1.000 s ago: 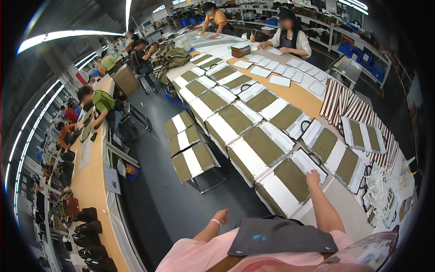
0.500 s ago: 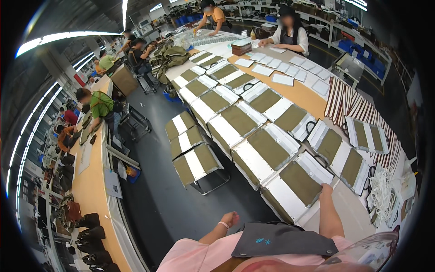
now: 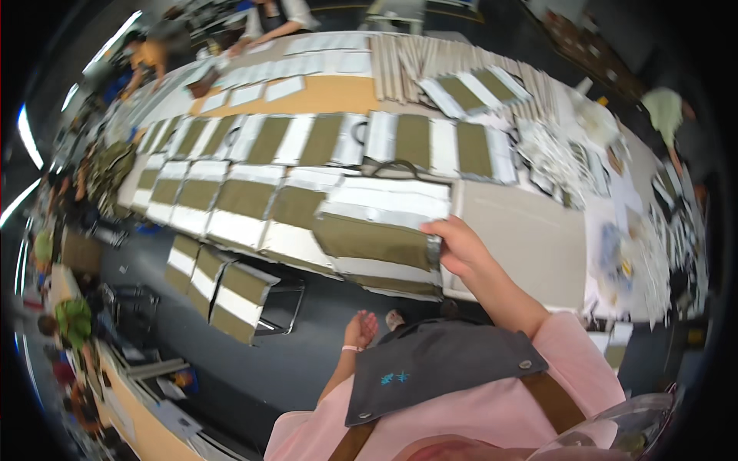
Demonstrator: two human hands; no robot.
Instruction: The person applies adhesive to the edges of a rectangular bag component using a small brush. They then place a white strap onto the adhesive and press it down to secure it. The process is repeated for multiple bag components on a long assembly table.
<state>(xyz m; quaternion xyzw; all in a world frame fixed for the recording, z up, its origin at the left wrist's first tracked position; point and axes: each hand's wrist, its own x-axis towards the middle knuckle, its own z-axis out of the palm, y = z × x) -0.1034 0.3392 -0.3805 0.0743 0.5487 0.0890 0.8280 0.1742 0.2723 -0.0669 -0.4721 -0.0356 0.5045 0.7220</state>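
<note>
My right hand is closed on the right edge of an olive and white bag panel. The thumb lies on top of that edge and the other fingers are hidden beneath. This panel is tilted up at the near side of the table and overlaps the neighbouring olive panel. A dark looped handle shows just behind its far edge. Held low in front of my body, my left hand has its palm up and its fingers loosely curled and apart, with nothing in it.
Rows of similar panels cover the table's left half. White strips lie tangled at the right, near a separate panel. More panels rest on a low stand beside the table. Co-workers stand at the far side and left.
My view has turned to the right. My right hand has lifted the nearest panel's edge, tilting it. My left hand stays low and empty.
</note>
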